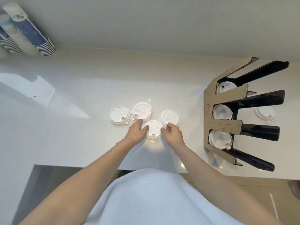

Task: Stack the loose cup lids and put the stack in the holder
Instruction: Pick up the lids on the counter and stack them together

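Both hands, the left hand (136, 131) and right hand (172, 133), are closing narrowly on the nearest lid (153, 129) lying between them, while the holder (225, 125) is standing well to the right.

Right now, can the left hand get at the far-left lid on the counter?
Probably yes. The left hand sits at the nearest lid, and the far-left lid lies flat a short way to its left, uncovered, its edge just meeting the neighbouring lid. Only bare counter lies between.
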Tool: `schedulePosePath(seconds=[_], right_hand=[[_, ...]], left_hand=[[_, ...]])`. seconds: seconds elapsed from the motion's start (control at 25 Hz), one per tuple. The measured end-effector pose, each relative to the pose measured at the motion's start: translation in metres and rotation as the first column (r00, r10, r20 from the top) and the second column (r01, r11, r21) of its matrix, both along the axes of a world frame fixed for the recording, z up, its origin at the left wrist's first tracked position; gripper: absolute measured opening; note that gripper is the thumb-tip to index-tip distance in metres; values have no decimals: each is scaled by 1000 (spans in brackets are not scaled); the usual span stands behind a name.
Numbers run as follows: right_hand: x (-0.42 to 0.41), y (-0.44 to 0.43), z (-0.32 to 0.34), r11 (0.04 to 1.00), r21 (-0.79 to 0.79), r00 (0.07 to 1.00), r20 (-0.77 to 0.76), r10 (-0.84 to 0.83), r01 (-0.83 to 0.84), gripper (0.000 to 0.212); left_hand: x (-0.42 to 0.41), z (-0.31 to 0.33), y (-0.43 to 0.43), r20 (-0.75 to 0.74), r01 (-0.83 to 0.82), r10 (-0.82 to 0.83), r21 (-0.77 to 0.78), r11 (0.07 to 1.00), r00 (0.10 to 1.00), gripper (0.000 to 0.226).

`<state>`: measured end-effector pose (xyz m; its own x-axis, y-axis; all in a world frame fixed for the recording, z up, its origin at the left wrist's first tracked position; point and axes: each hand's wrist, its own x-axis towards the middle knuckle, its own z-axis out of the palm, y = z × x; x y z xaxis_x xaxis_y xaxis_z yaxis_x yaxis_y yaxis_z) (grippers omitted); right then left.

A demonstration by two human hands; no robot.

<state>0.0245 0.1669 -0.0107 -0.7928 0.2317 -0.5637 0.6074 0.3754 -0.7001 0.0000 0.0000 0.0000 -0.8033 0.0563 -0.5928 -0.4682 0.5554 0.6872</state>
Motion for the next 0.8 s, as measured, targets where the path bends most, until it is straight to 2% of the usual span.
schedulePosePath(seconds=[0.24,0.44,0.6,0.8], right_hand=[[-1,-9,1,998,2,998,31,-57,57,41],[-1,-12,-3,996,-10,995,34,-93,93,29],[4,-15,-4,992,-38,992,19,-123,124,42],[8,-18,-2,984,-56,986,12,-167,167,41]], left_hand=[[-8,-6,-4,159,-71,59,69,995,986,60],[-13,-5,-2,191,-146,119,137,980,974,60],[-12,-4,0,199,-203,168,169,964,965,55],[-4,-8,-2,224,-273,229,190,943,947,56]])
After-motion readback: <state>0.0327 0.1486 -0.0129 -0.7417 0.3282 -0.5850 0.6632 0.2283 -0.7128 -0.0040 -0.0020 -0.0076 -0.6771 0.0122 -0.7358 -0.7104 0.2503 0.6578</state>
